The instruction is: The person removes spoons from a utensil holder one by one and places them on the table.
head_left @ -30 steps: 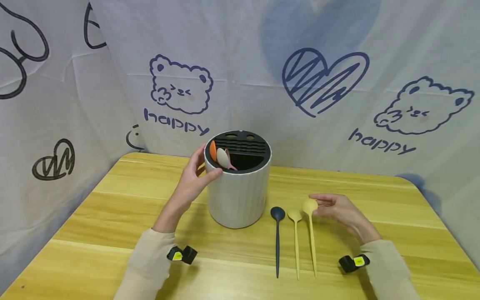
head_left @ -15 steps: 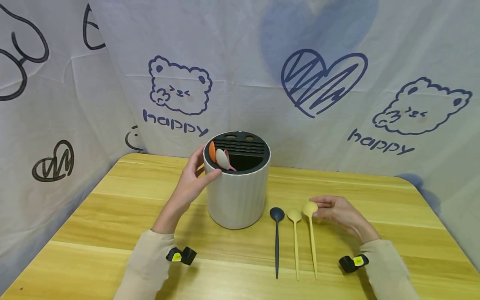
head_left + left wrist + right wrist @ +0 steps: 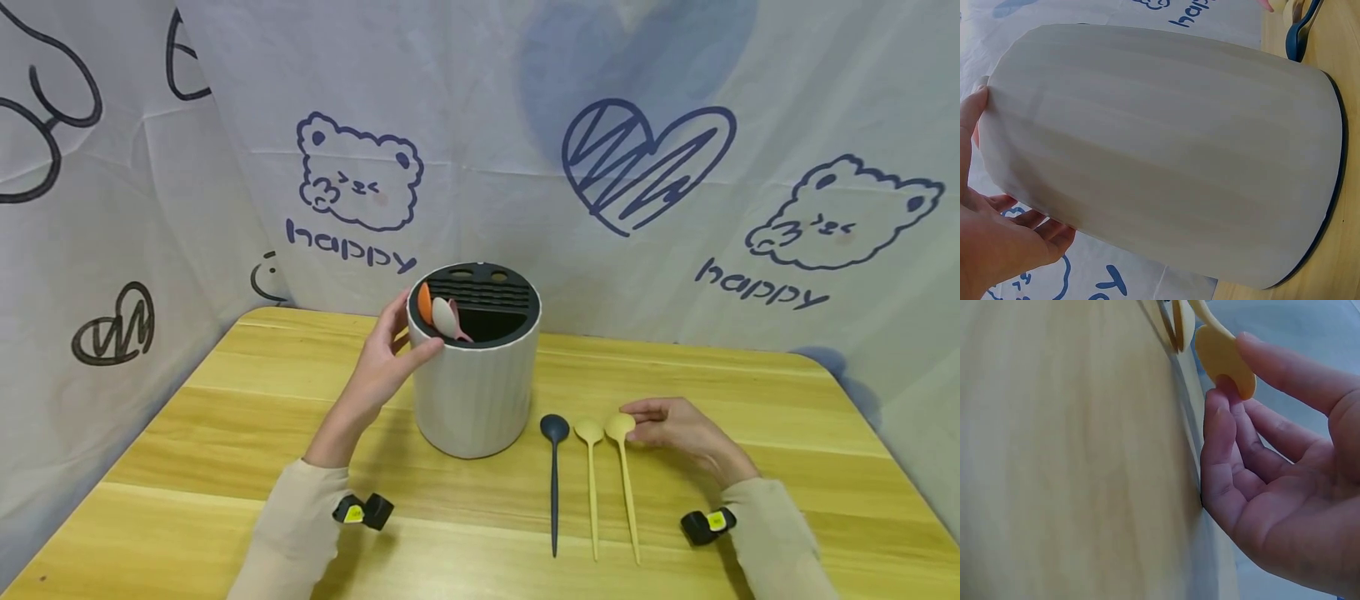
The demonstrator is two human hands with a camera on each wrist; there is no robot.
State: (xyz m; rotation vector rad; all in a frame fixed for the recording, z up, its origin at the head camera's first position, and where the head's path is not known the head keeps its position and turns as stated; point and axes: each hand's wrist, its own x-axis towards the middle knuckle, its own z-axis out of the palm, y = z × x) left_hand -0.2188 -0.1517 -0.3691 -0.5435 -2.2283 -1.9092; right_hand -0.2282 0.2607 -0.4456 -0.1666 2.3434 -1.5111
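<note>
1. Head view: the right hand (image 3: 678,432), pinching the outer yellow spoon (image 3: 620,427), has eased toward the person.
2. That spoon's bowl now aligns with the inner yellow spoon (image 3: 588,430), so the row of 3 seems evener.
3. The left hand (image 3: 381,364) grips the container (image 3: 476,400).

Left bear drawing (image 3: 362,171): "happy" in blue beneath it, on the back cloth (image 3: 495,208)
Right bear drawing (image 3: 847,212): "happy" beneath it, same cloth, sloping down to the right
Cloth in left wrist view: "hap" (image 3: 1190,12), cut off at the top edge; "T" (image 3: 1112,281) and part of another letter lower down
Left wrist camera (image 3: 378,511): yellow label (image 3: 353,515), print too small to read
Right wrist camera (image 3: 696,528): second yellow label (image 3: 717,521), also unreadable
</note>
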